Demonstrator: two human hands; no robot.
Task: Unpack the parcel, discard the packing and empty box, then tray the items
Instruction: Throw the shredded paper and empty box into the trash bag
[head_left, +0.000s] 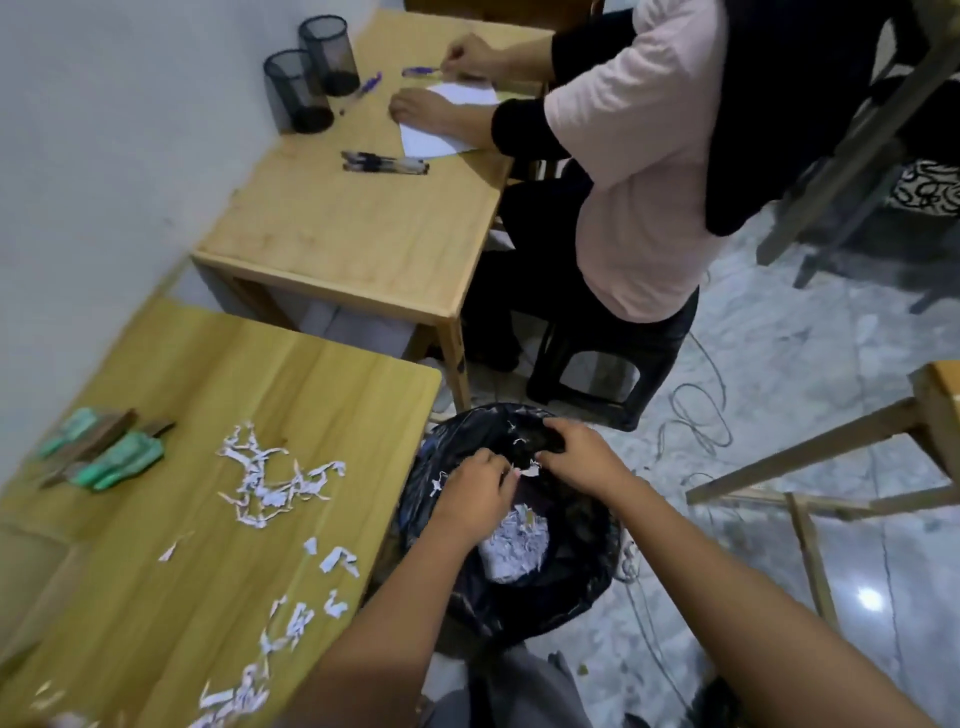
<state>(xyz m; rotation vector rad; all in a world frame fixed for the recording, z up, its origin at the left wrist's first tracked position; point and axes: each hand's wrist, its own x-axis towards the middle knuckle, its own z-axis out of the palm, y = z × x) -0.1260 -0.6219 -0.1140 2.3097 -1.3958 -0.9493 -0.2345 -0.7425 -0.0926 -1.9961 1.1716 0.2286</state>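
Both my hands hover over a bin lined with a black bag (571, 582) beside the table. A heap of shredded white paper (514, 545) lies inside the bag. My left hand (475, 493) and my right hand (579, 452) meet above the opening, fingers pinched together, with a few white paper shreds (529, 470) between and around the fingertips. More shredded paper packing (270, 478) is scattered over my wooden table (156, 597). Several green-handled items (111, 452) lie at the table's left edge, blurred.
Another person in a pink top (639, 171) sits on a black stool (608, 364) at a second wooden table (353, 223) with mesh pen cups (311, 78), pens (384, 162) and paper. Cables (696, 415) trail over the marble floor. A wooden frame (831, 467) stands to the right.
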